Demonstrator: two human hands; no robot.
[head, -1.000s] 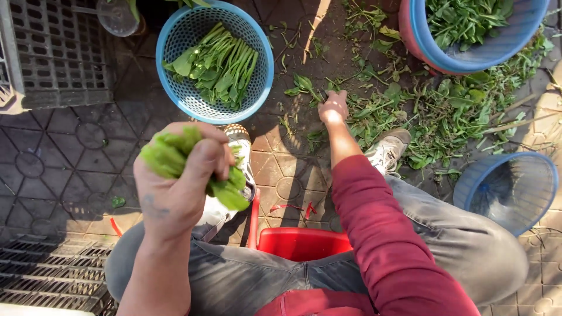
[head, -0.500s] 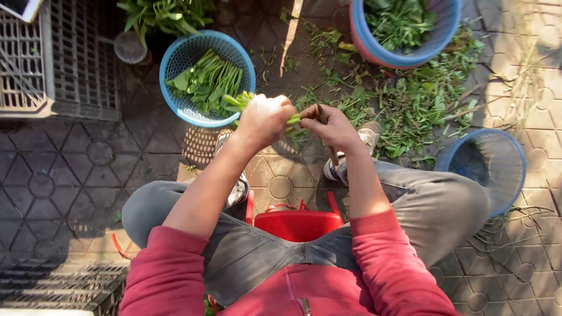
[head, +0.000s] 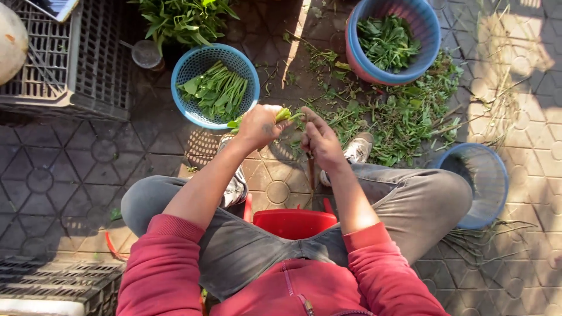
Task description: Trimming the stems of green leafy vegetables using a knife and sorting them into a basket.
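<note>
Greens (head: 283, 114) in 2 hands (bunched)

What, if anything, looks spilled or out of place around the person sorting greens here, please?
Loose green trimmings lie scattered over the paving beside the blue tub, not in any container. The sorted stalks lie tidily in the blue basket. The left hand grips a small bunch, which the right hand picks at.

Strong daylight from upper right; bright, near-overexposed patch on paving (head: 521, 52) at top right. Left half in open shade, dimmer yet legible. Hard-edged shadows across tiles. Sharp focus centrally; slight motion softness on both hands. Mild wide-angle bending toward frame edges. Colours saturated, no glare.
</note>
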